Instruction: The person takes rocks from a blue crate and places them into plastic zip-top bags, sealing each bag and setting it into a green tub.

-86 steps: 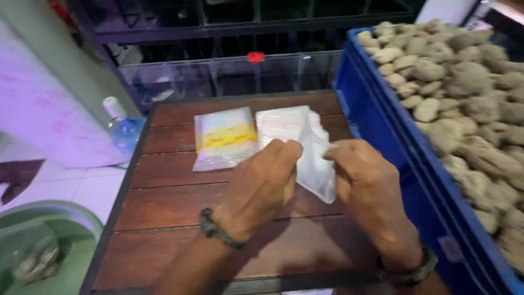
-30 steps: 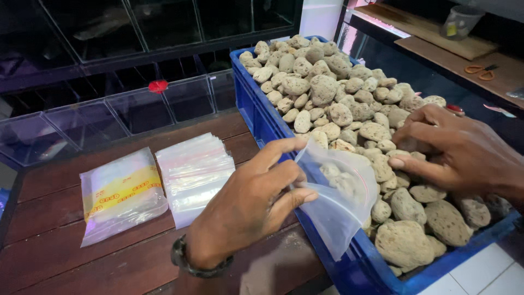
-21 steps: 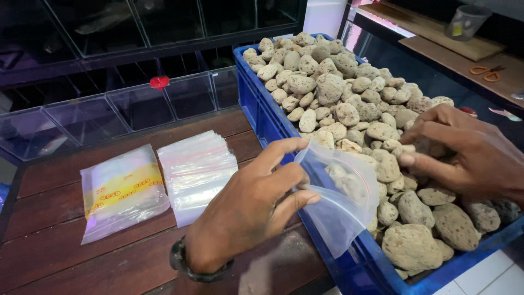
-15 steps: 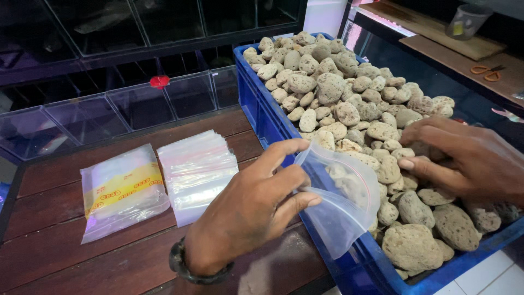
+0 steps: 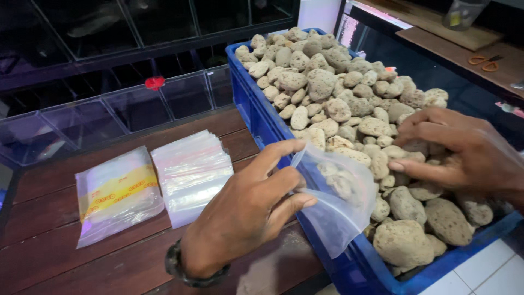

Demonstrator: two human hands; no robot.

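My left hand (image 5: 245,210) pinches a clear plastic bag (image 5: 341,202) and holds its mouth apart over the near rim of a blue crate (image 5: 256,112). The crate is heaped with pale, porous stones (image 5: 322,82). My right hand (image 5: 464,155) lies on the stones at the crate's right side, fingers curled around some of them, just right of the bag. Whether any stones are inside the bag is hard to tell through the plastic.
On the dark wooden table (image 5: 65,262) lie a stack of clear bags (image 5: 191,172) and a packet of bags with a yellow band (image 5: 114,194). Clear plastic compartments (image 5: 109,117) with a red cap (image 5: 154,82) stand behind. Orange scissors (image 5: 486,60) rest on a shelf at the right.
Earlier both hands worked a bag off the stack on the table. Since then the left hand has carried it to the crate, and the right hand has slid over the stones toward the bag.
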